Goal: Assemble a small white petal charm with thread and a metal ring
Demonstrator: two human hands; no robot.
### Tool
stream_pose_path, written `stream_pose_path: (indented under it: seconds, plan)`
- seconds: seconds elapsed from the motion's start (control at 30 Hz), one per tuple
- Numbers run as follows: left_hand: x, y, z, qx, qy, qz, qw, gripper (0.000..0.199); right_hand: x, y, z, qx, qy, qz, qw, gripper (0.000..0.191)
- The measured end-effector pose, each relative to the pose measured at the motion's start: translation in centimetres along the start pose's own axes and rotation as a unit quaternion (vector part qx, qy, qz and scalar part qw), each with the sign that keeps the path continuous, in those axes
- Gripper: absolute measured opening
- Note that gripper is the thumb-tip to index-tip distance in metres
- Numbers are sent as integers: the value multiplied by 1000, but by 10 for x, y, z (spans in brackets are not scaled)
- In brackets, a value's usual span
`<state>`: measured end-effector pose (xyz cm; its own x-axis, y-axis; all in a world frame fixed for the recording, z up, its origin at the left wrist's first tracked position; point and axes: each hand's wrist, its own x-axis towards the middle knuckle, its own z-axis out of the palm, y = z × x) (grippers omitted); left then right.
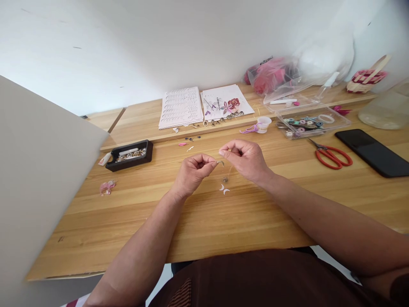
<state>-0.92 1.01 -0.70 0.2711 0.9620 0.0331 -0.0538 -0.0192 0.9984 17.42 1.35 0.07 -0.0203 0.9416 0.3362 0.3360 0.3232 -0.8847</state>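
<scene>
Above the middle of the table, my left hand [194,174] pinches a small crescent-shaped piece [221,163] between thumb and forefinger. My right hand [247,158] is close beside it on the right, thumb and fingers pressed together in a pinch. A fine pale thread [229,171] runs from under the right hand down to a small round dark object [225,180]; where it passes between the fingers is hard to see. Two white paper crescents [224,189] lie on the wood just below. Beyond the hands are a white curved scrap [190,149] and a pink petal-like piece [182,144].
A black tray of beads [146,152] sits to the left. Printed sheets [180,106] lie on the rear ledge. On the right are a white cup [263,124], a clear box of spools [335,123], red-handled scissors [332,157] and a black phone [373,151].
</scene>
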Motion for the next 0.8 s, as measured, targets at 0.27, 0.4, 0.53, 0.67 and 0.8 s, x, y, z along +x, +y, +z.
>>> stream_pose_path:
  seconds: [0.27, 0.4, 0.53, 0.67, 0.8]
  plan:
    - [0, 2, 1, -62, 31, -3, 998, 34, 2, 3, 8, 232, -58, 221, 945, 29]
    - [1, 1, 1, -86, 49, 6, 995, 33, -3, 0, 13, 287, -97, 268, 915, 32]
    - [2, 1, 1, -85, 80, 24, 993, 31, -8, -2, 17, 284, -116, 259, 916, 30]
    - [3, -1, 0, -58, 114, 34, 991, 30, -12, -2, 19, 249, -114, 242, 931, 29]
    - [4, -4, -2, -42, 135, 45, 989, 29, -14, -1, 19, 225, -112, 224, 942, 29]
